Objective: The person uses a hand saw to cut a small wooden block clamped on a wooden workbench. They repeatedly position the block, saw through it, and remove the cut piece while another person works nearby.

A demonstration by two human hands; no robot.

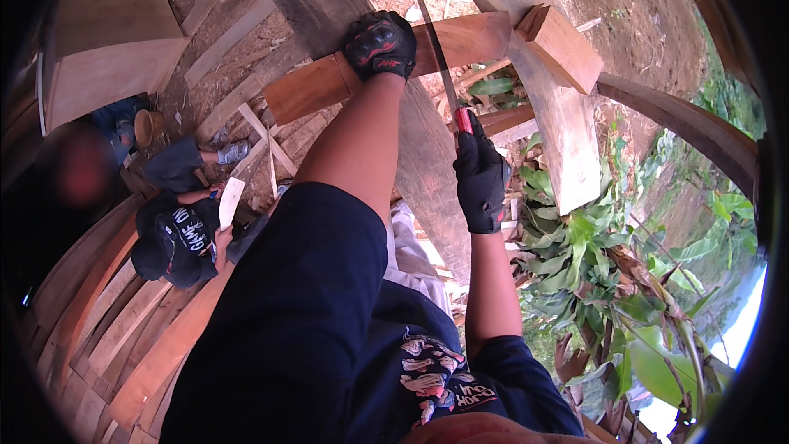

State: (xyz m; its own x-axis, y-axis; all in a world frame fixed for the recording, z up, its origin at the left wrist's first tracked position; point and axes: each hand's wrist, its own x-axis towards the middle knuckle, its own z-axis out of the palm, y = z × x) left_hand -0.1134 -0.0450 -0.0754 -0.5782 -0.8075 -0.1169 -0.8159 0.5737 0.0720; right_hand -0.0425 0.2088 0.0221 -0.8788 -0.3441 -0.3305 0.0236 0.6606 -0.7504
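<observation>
My left hand point(380, 45), in a black glove, grips and presses down on a reddish wooden piece point(302, 92) that lies crosswise over dark planks. In my right hand point(482, 181), also gloved in black, is the red handle of a handsaw point(440, 57). Its long thin blade points away from me and crosses the wooden piece just right of my left hand. From this angle I cannot tell how deep the blade sits in the wood. One weathered plank point(436, 168) runs beneath the piece toward me.
A short wooden block point(567, 51) stands on a pale-ended plank point(571, 148) at the right. Leafy plants point(575, 238) grow below it. At left, a person in a dark cap point(152, 259) holds a wood strip, near stacked boards point(164, 345) and a large wooden box point(107, 74).
</observation>
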